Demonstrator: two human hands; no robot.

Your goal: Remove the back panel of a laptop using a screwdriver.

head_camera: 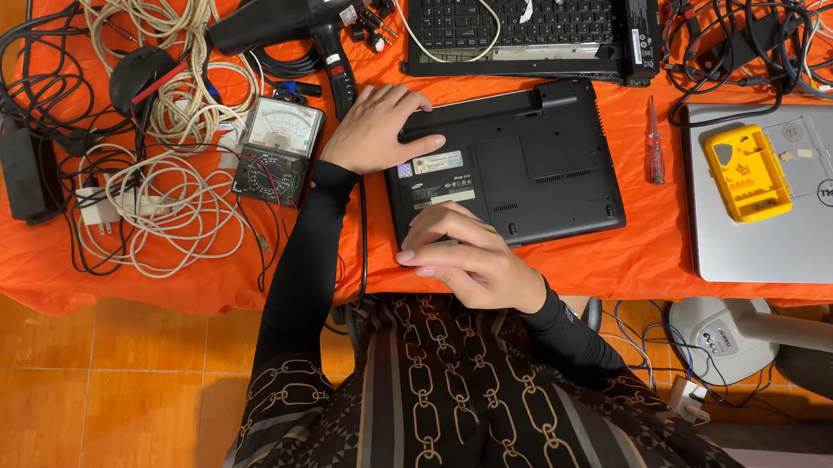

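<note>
A black laptop lies upside down on the orange-covered table, its underside with labels facing up. My left hand rests flat on its far left corner, fingers spread over the edge. My right hand presses on the near left edge of the same laptop, fingers curled against the casing. Neither hand holds a tool. My black sleeves and patterned garment fill the lower middle.
An opened laptop with exposed keyboard lies behind. A red screwdriver lies to the right, beside a silver laptop bearing a yellow bit case. A multimeter, heat gun and tangled cables lie left.
</note>
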